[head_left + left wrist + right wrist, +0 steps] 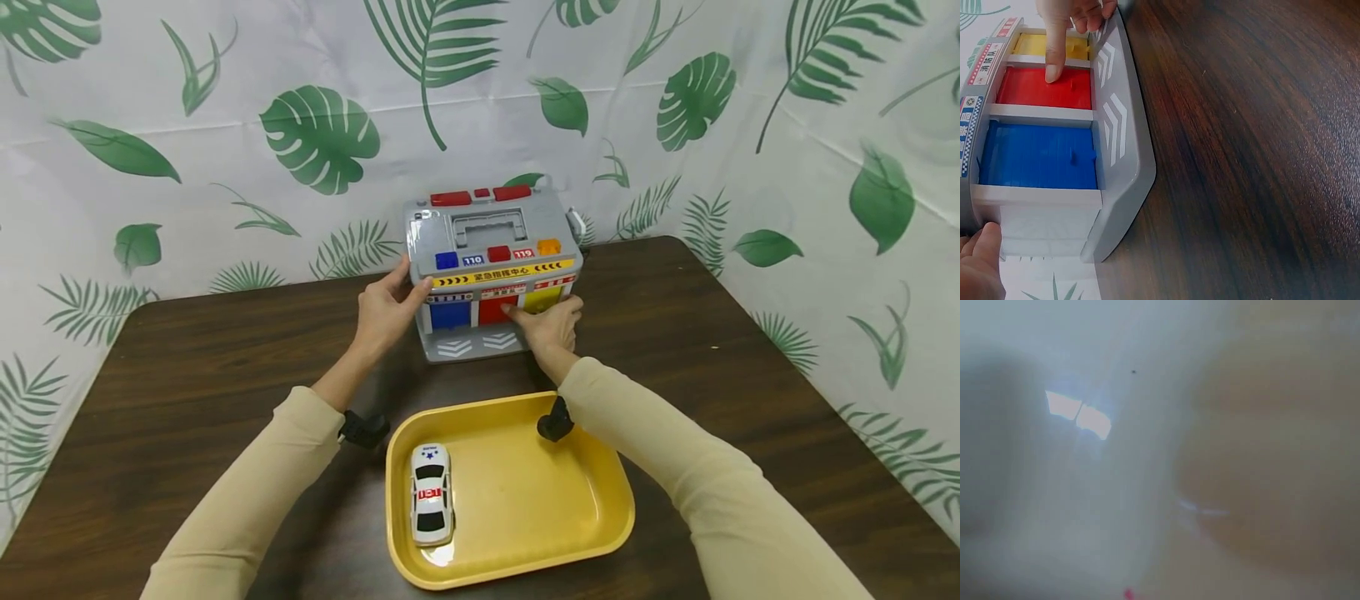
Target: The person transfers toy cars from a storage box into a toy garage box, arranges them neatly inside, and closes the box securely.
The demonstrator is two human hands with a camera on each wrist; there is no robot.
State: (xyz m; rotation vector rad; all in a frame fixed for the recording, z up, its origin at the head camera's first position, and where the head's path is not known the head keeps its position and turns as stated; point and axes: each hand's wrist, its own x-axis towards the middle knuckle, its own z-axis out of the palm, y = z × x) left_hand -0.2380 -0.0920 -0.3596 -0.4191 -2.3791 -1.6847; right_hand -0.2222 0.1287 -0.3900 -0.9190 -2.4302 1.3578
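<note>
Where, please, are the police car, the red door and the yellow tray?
Police car (431, 495): head view, on its roof.
Red door (1027, 89): left wrist view, on its panel.
Yellow tray (525, 496): head view, on its bare floor.

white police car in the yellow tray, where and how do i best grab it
Probably from above, pinching the police car across its narrow middle, at both flanks. It lies lengthwise close to the left side of the yellow tray, leaving little finger room there, but open floor to its right.
</note>
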